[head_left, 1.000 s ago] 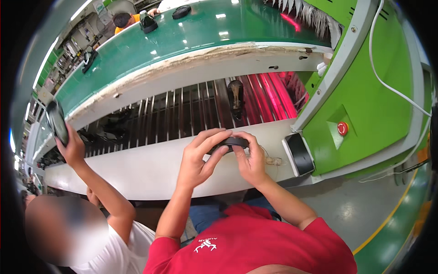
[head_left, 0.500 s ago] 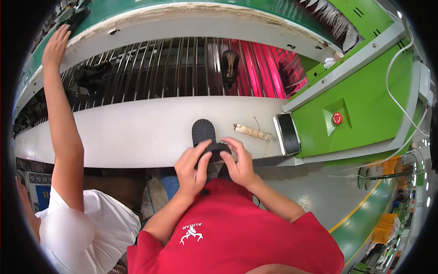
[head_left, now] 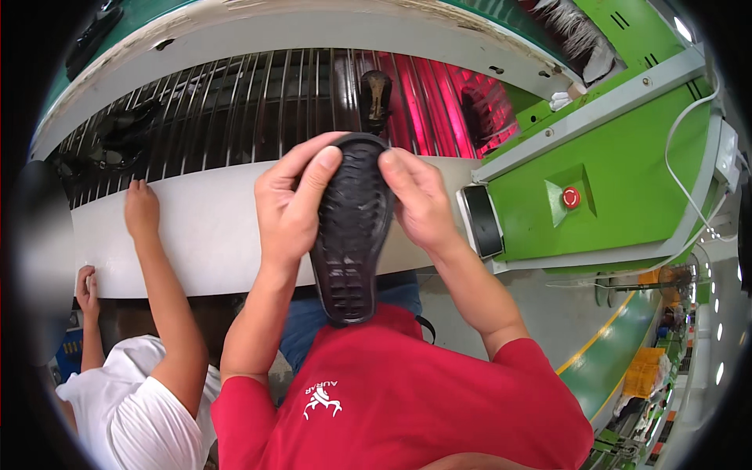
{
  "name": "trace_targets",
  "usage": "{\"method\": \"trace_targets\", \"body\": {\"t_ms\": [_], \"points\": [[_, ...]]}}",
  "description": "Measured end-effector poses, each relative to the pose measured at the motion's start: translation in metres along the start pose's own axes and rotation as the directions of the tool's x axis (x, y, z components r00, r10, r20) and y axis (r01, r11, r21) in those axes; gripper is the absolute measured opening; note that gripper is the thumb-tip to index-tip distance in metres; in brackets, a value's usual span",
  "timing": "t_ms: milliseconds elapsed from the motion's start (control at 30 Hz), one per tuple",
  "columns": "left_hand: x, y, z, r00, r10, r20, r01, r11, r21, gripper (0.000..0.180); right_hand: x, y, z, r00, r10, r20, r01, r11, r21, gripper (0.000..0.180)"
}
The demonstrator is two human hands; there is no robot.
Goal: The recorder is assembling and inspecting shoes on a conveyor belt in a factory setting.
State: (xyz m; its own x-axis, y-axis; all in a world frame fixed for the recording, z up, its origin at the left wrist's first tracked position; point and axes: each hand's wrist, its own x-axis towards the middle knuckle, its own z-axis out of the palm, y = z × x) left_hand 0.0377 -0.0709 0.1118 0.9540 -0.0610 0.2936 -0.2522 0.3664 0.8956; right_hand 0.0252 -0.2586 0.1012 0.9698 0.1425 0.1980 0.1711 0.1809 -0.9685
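Note:
A black shoe sole (head_left: 350, 227) is held up in front of my chest, its ribbed, hollowed face in view. Its wider end points away from me and the narrower end hangs near my shirt. My left hand (head_left: 294, 204) grips the far left rim, thumb on the face. On the opposite rim my right hand (head_left: 423, 200) is closed, the thumb pressing near the top edge. Beyond the sole, a dark shoe with a tan underside (head_left: 377, 98) lies on the metal rollers (head_left: 270, 110), partly under pink-red light.
A white ledge (head_left: 204, 243) runs in front of the rollers. Black shoes (head_left: 117, 145) sit on the rollers at left. At right stands a green machine housing (head_left: 517, 196) with a red button (head_left: 571, 197). A co-worker's hand (head_left: 142, 207) rests at the ledge's far edge.
The sole in my hands has come up and away from me, now tilted with its ribbed face showing. The co-worker's arm has drawn back from the upper belt to the ledge.

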Motion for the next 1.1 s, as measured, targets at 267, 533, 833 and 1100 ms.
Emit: {"method": "trace_targets", "body": {"t_ms": [267,533,833,1100], "points": [[0.039,-0.107,-0.085,0.941,-0.122,-0.316,0.212,0.939,0.269,0.034,0.127,0.079,-0.074,0.984,0.061,-0.169,-0.178,0.170,-0.969,0.092],[0.036,-0.133,-0.097,0.947,-0.064,-0.316,0.189,0.904,0.384,0.033,0.165,0.139,-0.098,0.976,0.167,-0.139,-0.103,-0.207,-0.973,0.113],[0.026,-0.134,-0.101,0.932,-0.081,-0.354,0.227,0.891,0.393,0.030,0.146,0.075,-0.122,0.907,0.344,-0.242,-0.392,0.486,-0.781,0.074],[0.030,-0.102,-0.098,0.975,0.153,-0.160,0.064,0.498,0.865,0.035,0.027,0.018,-0.081,0.941,0.303,-0.148,-0.292,0.952,0.090,0.037]]}}
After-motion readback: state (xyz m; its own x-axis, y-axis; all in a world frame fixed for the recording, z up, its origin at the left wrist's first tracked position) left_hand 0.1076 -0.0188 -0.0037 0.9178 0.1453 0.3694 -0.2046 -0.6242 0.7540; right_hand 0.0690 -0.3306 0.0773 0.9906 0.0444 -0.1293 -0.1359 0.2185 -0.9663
